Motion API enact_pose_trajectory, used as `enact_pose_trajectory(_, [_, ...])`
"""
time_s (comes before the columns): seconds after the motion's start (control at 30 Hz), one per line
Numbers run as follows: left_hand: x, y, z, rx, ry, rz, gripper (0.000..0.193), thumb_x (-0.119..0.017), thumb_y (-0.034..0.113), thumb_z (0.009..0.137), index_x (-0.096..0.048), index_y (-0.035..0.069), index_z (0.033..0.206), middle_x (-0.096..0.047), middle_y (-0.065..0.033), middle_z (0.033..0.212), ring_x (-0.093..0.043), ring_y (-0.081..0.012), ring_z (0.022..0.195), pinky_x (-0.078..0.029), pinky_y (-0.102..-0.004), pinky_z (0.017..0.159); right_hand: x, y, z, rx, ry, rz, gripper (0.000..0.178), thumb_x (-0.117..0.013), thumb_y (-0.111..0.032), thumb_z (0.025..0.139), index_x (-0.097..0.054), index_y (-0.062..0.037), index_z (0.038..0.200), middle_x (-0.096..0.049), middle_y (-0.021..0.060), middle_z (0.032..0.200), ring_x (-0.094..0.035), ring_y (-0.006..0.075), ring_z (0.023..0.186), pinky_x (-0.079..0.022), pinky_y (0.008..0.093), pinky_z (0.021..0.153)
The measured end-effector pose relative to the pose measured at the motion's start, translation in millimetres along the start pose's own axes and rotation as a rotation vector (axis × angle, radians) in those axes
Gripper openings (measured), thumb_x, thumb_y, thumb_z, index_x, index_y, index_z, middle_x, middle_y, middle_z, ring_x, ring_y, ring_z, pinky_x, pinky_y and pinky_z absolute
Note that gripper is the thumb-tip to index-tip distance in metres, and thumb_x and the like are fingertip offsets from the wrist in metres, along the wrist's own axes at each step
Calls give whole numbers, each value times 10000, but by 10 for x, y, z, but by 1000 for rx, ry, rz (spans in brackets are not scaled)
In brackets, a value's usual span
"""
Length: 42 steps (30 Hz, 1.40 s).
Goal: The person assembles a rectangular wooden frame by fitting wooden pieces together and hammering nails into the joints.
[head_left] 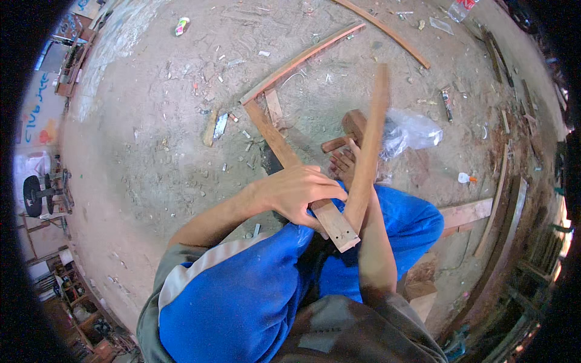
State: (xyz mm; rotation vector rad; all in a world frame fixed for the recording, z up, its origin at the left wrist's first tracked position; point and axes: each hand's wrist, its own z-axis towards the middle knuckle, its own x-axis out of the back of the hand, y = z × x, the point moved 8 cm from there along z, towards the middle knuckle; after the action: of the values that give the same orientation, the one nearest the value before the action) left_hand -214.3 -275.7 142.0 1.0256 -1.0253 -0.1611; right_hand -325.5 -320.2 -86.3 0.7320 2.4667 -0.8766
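Observation:
My left hand (302, 190) is wrapped round a flat wooden bar (273, 136) above my left thigh. Two small dark holes show near the bar's close end. From that end a second wooden bar (372, 127) rises away from me, its far tip slightly blurred. A third bar (302, 55) meets the first one's far end at an angle. Beyond my knees, my right hand (344, 164) is partly hidden behind the second bar, its visible fingers apart. Close by the fingertips lies a brown wooden block with a short handle-like piece (354, 124), resembling a mallet.
Crumpled clear plastic (411, 133) lies right of the second bar. A curved wooden strip (393, 33) rests farther off. Wood scraps (210, 127) and litter dot the dusty floor. Boards (469, 213) lie at the right; a black chair (37, 195) stands far left.

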Motion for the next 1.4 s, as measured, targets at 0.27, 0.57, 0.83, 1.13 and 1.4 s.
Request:
enact_pose_trajectory(0.27, [41,78,-1,28,-177,70,788,-773,257,658,-555,90,1397,-649,-103,1183,-647,-283,980,-438,-395,783,-654,101,129,-15,-23,96,171,-594,-232,998,-611,-72,939,-651,70,796,-603,163,672,-477,322,602])
enact_pose_trajectory(0.57, [-139,-21,30,46,-263,48,723,-746,237,691,-556,110,1377,-642,-100,1061,-635,-285,987,-444,-410,813,445,-1109,-1330,89,259,-595,263,-559,-314,1041,-596,-54,1049,-442,-65,667,-387,38,495,-253,212,418])
enact_pose_trajectory(0.83, [-654,-446,150,-18,-296,78,371,-735,363,804,-567,49,909,-626,-183,741,-641,-444,735,-492,-544,649,405,-1875,-2737,367,455,-1395,361,-541,-350,1058,-648,-37,1205,-476,-54,692,-373,21,571,-267,221,479])
enact_pose_trajectory(1.13, [-725,-748,101,-62,-170,304,373,-750,353,727,-539,56,809,-630,-142,693,-661,-369,663,-519,-474,597,-307,-1795,-2769,653,240,-1315,337,-543,-298,1052,-635,27,1065,-589,27,752,-457,96,643,-383,273,566])
enact_pose_trajectory(1.4, [-653,-827,-150,-73,-87,344,307,-712,343,700,-563,80,752,-626,-142,606,-669,-358,590,-537,-481,549,-540,-1197,-2301,572,-106,-1771,292,-578,-269,1030,-612,20,1020,-641,142,780,-588,199,653,-483,379,606])
